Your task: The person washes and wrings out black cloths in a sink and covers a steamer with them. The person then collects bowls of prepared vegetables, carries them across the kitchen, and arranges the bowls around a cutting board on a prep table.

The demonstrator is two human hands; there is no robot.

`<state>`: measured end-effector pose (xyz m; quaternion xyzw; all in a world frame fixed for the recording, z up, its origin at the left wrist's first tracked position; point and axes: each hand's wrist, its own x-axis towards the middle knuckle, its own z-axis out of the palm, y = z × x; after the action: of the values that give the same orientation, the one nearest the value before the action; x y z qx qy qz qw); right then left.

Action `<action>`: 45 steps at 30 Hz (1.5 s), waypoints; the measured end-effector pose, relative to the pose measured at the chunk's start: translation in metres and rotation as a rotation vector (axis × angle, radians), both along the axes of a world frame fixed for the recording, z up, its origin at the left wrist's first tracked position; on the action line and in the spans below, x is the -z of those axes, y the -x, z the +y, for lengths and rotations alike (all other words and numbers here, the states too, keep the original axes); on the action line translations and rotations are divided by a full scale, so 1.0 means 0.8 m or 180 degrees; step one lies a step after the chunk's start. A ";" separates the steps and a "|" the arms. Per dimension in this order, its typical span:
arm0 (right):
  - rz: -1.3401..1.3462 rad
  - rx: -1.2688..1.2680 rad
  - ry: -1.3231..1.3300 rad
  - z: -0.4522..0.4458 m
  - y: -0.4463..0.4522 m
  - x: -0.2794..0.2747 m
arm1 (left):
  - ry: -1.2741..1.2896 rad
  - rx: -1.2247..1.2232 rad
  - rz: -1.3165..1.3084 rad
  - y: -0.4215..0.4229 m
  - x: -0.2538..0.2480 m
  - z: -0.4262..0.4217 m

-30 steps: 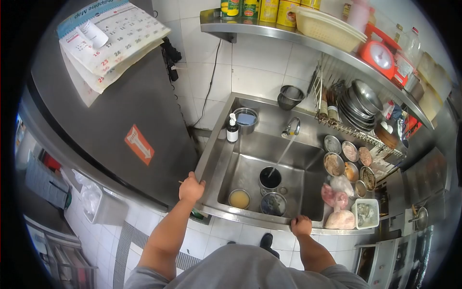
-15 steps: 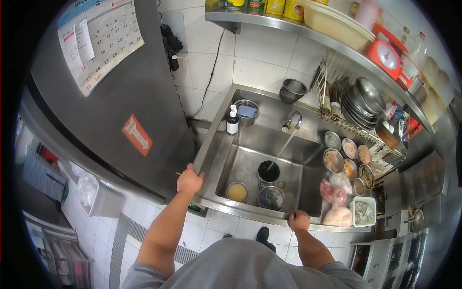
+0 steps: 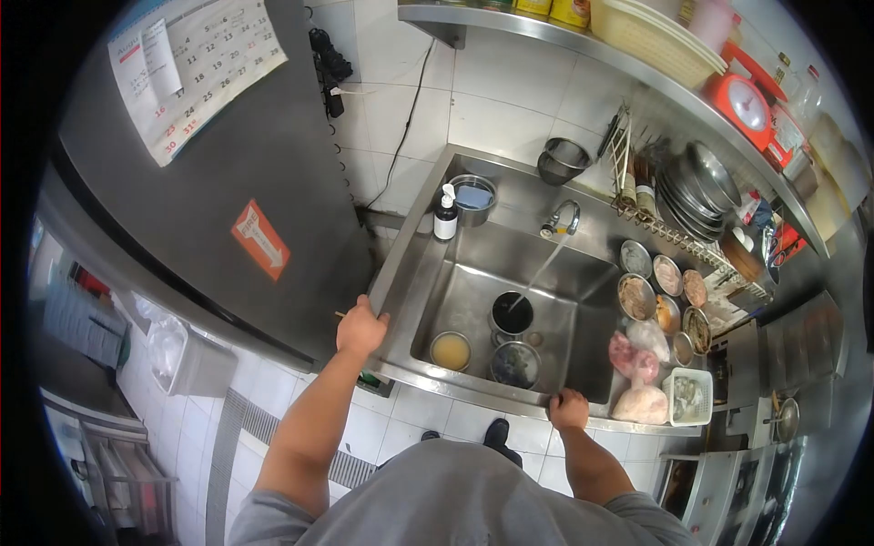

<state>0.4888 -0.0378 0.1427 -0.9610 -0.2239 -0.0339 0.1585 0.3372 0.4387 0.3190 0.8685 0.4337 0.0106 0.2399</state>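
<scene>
My left hand (image 3: 361, 328) is closed at the left edge of the steel sink (image 3: 428, 389). A short, thin brownish stick end (image 3: 340, 315) pokes out beside its fingers; whether the hand holds it, I cannot tell. Curled over the front rim, my right hand (image 3: 569, 409) grips the sink near its right end. Water runs from the faucet (image 3: 563, 218) into a pot of dark liquid (image 3: 512, 313) in the basin. Nearer me are a bowl of yellowish liquid (image 3: 451, 350) and a metal bowl with dark, murky contents (image 3: 515, 365).
Right of the basin sit several metal bowls of food (image 3: 636, 298), pink raw meat (image 3: 633, 358), a bagged pale lump (image 3: 641, 406) and a white basket (image 3: 689, 398). A pump bottle (image 3: 445, 218) stands back left. A dark fridge (image 3: 209, 191) is at left; a steel shelf (image 3: 628, 64) hangs above.
The view has shifted slightly, so the sink sits a little higher and further right. Both hands stay at the sink edges, and the water keeps running.
</scene>
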 end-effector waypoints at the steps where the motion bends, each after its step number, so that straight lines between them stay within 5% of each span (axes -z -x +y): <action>1: 0.0009 -0.0021 0.0004 -0.001 -0.001 0.001 | 0.0097 -0.0028 0.0008 -0.001 -0.005 -0.002; 3: 0.0116 0.0010 0.0083 -0.003 -0.001 0.003 | 0.0198 -0.0084 0.0043 0.006 0.003 -0.006; 8: 0.0123 0.0148 0.0102 -0.006 -0.004 0.020 | -0.1529 0.0782 -0.2004 0.024 0.027 -0.035; 11: 0.0225 0.0152 0.0314 -0.007 -0.005 0.017 | -0.0281 0.1741 -0.2114 0.012 -0.008 -0.114; 13: 0.0939 -0.0112 0.0934 0.016 -0.022 -0.008 | 0.2141 0.2006 -0.1701 -0.003 -0.041 -0.194; 14: 0.1566 -0.0172 0.1400 0.023 -0.031 -0.033 | 0.1858 0.3440 -0.1772 -0.011 -0.096 -0.265; 15: 0.1894 -0.0426 0.1895 0.048 -0.037 -0.081 | 0.1926 0.3933 -0.1637 -0.009 -0.123 -0.301; 16: 0.1521 -0.0744 0.2027 0.047 -0.058 -0.026 | 0.2140 0.4236 -0.1733 -0.009 -0.133 -0.337; 18: 0.1445 -0.0898 0.2138 0.099 -0.048 -0.101 | 0.2390 0.4648 -0.1829 -0.003 -0.150 -0.388; 22: 0.0930 -0.1849 0.1064 0.166 -0.031 -0.129 | 0.2770 0.4307 -0.1859 0.017 -0.199 -0.419; 31: 0.0441 -0.2935 0.1180 0.281 0.033 -0.255 | 0.2962 0.4744 -0.2463 0.059 -0.259 -0.400; 37: -0.0428 -0.3892 0.1732 0.370 0.061 -0.373 | 0.5037 0.3570 -0.1110 0.103 -0.323 -0.327; 41: -0.1127 -0.4085 0.2065 0.436 0.100 -0.458 | 0.6225 0.3293 -0.2108 0.142 -0.326 -0.300; 45: -0.1086 -0.3886 0.1923 0.462 0.135 -0.540 | 0.7116 0.3135 -0.1763 0.168 -0.370 -0.329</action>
<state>0.3805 0.3317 0.5746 -0.6468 -0.7448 -0.0254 -0.1621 0.2025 0.1751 0.6153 0.2283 -0.2300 -0.2715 0.9062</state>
